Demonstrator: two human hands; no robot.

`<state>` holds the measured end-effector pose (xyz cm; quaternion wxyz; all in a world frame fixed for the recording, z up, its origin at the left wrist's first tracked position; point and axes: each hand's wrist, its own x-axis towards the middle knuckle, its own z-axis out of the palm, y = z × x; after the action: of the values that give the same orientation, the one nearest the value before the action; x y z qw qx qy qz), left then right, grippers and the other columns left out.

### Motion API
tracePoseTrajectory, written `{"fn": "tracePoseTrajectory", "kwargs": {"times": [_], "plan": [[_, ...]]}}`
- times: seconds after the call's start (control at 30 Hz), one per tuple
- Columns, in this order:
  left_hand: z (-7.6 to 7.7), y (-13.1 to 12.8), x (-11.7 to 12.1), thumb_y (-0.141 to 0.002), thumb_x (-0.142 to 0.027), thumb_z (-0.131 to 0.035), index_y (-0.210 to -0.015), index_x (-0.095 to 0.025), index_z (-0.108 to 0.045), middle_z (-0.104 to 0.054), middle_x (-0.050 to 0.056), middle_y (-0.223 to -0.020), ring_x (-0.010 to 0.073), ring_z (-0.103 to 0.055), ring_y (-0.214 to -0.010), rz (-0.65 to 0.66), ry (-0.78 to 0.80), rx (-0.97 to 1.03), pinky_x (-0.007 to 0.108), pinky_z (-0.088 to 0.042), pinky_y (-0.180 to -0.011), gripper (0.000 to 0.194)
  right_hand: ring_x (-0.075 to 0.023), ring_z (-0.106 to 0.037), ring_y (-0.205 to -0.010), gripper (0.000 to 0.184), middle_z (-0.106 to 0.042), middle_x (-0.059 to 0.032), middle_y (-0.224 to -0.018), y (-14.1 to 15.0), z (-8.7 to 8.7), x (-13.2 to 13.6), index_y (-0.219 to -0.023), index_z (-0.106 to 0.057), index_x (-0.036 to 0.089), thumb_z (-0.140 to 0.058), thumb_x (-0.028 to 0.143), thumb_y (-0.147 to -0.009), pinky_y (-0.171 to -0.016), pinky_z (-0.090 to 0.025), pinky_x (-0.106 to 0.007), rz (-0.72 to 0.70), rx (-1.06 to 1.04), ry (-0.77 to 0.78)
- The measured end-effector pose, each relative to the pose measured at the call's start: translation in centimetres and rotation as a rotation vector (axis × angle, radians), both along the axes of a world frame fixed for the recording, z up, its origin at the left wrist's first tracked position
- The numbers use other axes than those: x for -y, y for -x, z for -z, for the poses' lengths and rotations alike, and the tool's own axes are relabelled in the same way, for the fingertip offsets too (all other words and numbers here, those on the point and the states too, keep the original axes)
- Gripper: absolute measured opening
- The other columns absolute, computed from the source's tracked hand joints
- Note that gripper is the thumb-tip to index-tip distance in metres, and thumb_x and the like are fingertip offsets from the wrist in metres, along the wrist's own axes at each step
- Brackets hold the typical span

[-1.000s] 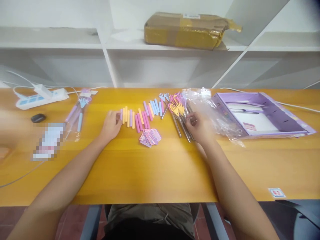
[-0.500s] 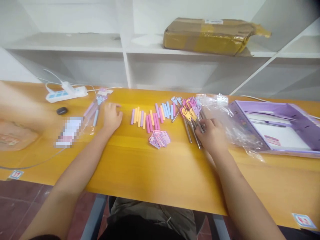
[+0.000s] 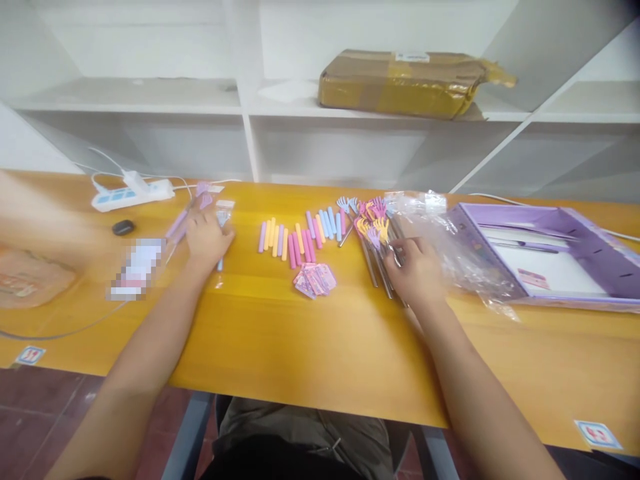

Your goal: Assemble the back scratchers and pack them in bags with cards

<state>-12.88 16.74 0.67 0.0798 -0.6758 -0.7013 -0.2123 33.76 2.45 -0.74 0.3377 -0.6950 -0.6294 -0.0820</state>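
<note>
My left hand (image 3: pixel 206 239) lies over the left side of the desk, fingers apart, between two small clear packets. A bagged blue back scratcher (image 3: pixel 225 215) shows partly beneath its thumb side, and a bagged purple one (image 3: pixel 177 225) lies by its fingers. My right hand (image 3: pixel 419 272) is closed around the metal handle of a back scratcher (image 3: pixel 390 283) at the pile's edge; which one is hard to see. The pile of hand-shaped back scratcher heads (image 3: pixel 373 217) is pink, yellow, purple and blue. Coloured sleeves (image 3: pixel 300 243) lie in rows, with pink cards (image 3: pixel 315 280) in front.
Crumpled clear plastic (image 3: pixel 435 220) lies right of the pile, beside an open purple box (image 3: pixel 530 293). At left are a blurred phone (image 3: pixel 137 269), a black case (image 3: pixel 123 227), a power strip (image 3: pixel 133 195) and an orange packet (image 3: pixel 33 280). A taped carton (image 3: pixel 400 87) sits on the shelf.
My left hand has shifted left over the packets. The bagged blue back scratcher now lies farther right, apart from the purple one. My right hand stays at the pile, where some heads have shifted.
</note>
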Motion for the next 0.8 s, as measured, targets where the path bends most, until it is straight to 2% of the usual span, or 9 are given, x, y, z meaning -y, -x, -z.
{"fn": "tracePoseTrajectory", "kwargs": {"times": [0.07, 0.17, 0.27, 0.37, 0.4, 0.47, 0.57, 0.7, 0.8], "plan": [[-0.3, -0.4, 0.1, -0.088, -0.042, -0.069, -0.139, -0.008, -0.055, -0.064, 0.032, -0.136, 0.0510, -0.055, -0.135, 0.036, 0.061, -0.034, 0.064, -0.047, -0.112, 0.063, -0.0285, -0.068, -0.092, 0.025, -0.071, -0.0140, -0.112, 0.1, -0.1, 0.0, -0.112, -0.073, 0.020, -0.057, 0.034, -0.098, -0.085, -0.055, -0.043, -0.004, -0.010, 0.004], [-1.1, -0.6, 0.2, -0.088, -0.028, -0.065, -0.141, -0.010, -0.055, -0.071, 0.026, -0.123, 0.0450, -0.068, -0.118, 0.027, 0.183, -0.040, 0.055, -0.056, -0.099, 0.057, -0.0288, -0.069, -0.092, 0.025, -0.071, -0.0145, -0.111, 0.3, -0.2, 0.1, -0.110, -0.072, 0.020, -0.056, 0.034, -0.099, -0.083, -0.055, -0.044, -0.021, -0.019, 0.009], [-2.1, -1.5, 0.8, -0.084, -0.022, -0.065, -0.138, -0.011, -0.058, -0.075, 0.020, -0.103, 0.0407, -0.073, -0.100, 0.014, 0.209, 0.066, 0.050, -0.058, -0.087, 0.056, -0.0278, -0.069, -0.090, 0.021, -0.072, -0.0142, -0.110, 0.7, -0.6, 0.2, -0.107, -0.071, 0.020, -0.056, 0.031, -0.099, -0.082, -0.055, -0.043, -0.046, -0.051, -0.001], [-2.7, -3.8, 2.7, -0.088, -0.027, -0.062, -0.131, -0.018, -0.060, -0.072, 0.010, -0.089, 0.0272, -0.071, -0.073, 0.168, 0.252, 0.480, 0.037, -0.055, -0.066, 0.043, -0.0261, -0.069, -0.091, 0.017, -0.072, -0.0126, -0.110, 1.5, -1.3, 0.6, -0.107, -0.069, 0.021, -0.054, 0.028, -0.101, -0.085, -0.056, -0.042, -0.141, -0.093, -0.054], [-2.8, -4.9, 3.7, -0.094, -0.031, -0.056, -0.130, -0.020, -0.058, -0.071, 0.007, -0.086, 0.0221, -0.066, -0.062, 0.256, 0.312, 0.676, 0.033, -0.051, -0.058, 0.038, -0.0257, -0.069, -0.092, 0.016, -0.071, -0.0119, -0.109, 1.9, -1.6, 0.8, -0.108, -0.068, 0.022, -0.054, 0.028, -0.102, -0.087, -0.056, -0.042, -0.193, -0.103, -0.078], [-2.6, -7.1, 6.3, -0.104, -0.042, -0.039, -0.128, -0.025, -0.057, -0.066, 0.001, -0.077, 0.0147, -0.054, -0.046, 0.403, 0.443, 0.852, 0.027, -0.042, -0.044, 0.034, -0.0244, -0.068, -0.091, 0.015, -0.070, -0.0103, -0.106, 3.1, -2.2, 1.6, -0.110, -0.067, 0.023, -0.054, 0.028, -0.104, -0.087, -0.056, -0.041, -0.313, -0.140, -0.107], [-2.0, -10.1, 10.9, -0.106, -0.062, -0.045, -0.138, -0.028, -0.054, -0.060, -0.004, -0.071, 0.0092, -0.042, -0.034, 0.647, 0.856, 1.285, 0.021, -0.029, -0.035, 0.048, -0.0207, -0.065, -0.083, 0.022, -0.068, -0.0081, -0.105, 5.7, -2.8, 3.1, -0.125, -0.063, 0.023, -0.055, 0.034, -0.107, -0.075, -0.055, -0.035, -0.503, -0.325, -0.037], [-1.3, -12.0, 14.8, -0.100, -0.058, -0.069, -0.170, -0.036, -0.027, -0.066, -0.005, -0.070, 0.0107, -0.055, -0.035, 0.806, 1.271, 1.401, 0.017, -0.032, -0.036, 0.085, -0.0175, -0.064, -0.078, 0.043, -0.068, -0.0053, -0.105, 9.1, -2.6, 4.7, -0.142, -0.050, 0.024, -0.060, 0.048, -0.108, -0.063, -0.051, -0.029, -0.694, -0.667, 0.171], [-1.1, -12.3, 15.0, -0.100, -0.050, -0.071, -0.176, -0.035, -0.013, -0.068, -0.005, -0.066, 0.0133, -0.060, -0.036, 0.812, 1.382, 1.423, 0.015, -0.034, -0.036, 0.096, -0.0159, -0.063, -0.076, 0.044, -0.064, -0.0024, -0.101, 9.9, -1.8, 5.1, -0.144, -0.046, 0.026, -0.059, 0.049, -0.109, -0.063, -0.052, -0.028, -0.737, -0.837, 0.210]]}}
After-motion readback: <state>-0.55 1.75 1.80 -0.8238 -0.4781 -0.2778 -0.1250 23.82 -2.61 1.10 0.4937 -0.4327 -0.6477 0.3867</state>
